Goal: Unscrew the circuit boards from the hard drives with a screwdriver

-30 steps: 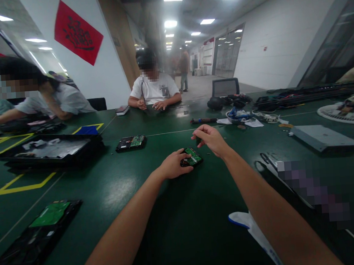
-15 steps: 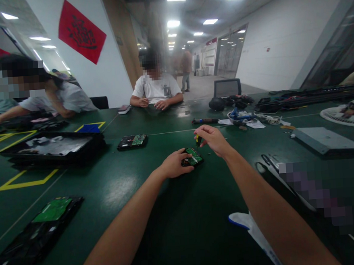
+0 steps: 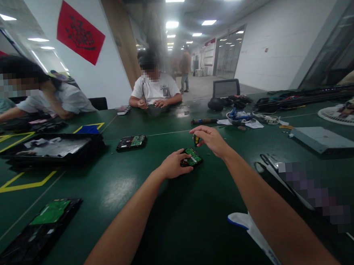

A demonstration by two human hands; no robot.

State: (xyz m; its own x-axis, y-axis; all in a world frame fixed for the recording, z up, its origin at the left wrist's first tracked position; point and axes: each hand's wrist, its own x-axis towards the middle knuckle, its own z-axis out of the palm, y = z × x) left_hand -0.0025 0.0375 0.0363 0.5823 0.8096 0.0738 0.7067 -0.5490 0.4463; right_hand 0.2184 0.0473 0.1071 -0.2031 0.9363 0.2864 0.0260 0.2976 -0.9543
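Observation:
A small hard drive (image 3: 194,158) with a green circuit board facing up lies on the dark green table. My left hand (image 3: 176,164) grips it from the left, fingers over its far edge and thumb along the near side. Above the drive's far right corner, my right hand (image 3: 209,139) is closed on a screwdriver (image 3: 197,140) with a yellow and black handle, held upright. Its tip is too small to make out. A tiny screw-like bit (image 3: 208,154) rests on the table right of the drive.
Other hard drives lie at the left front (image 3: 51,212) and centre left (image 3: 131,142). A black tray (image 3: 8,150) stands at left. On the right are a grey metal box (image 3: 325,138), a bowl of blue items (image 3: 238,118) and a white-and-blue item (image 3: 239,220). A co-worker (image 3: 155,87) sits opposite.
My right hand with the screwdriver has shifted slightly left, and the handle looks turned. My left hand stays on the drive. The whole view has moved a little.

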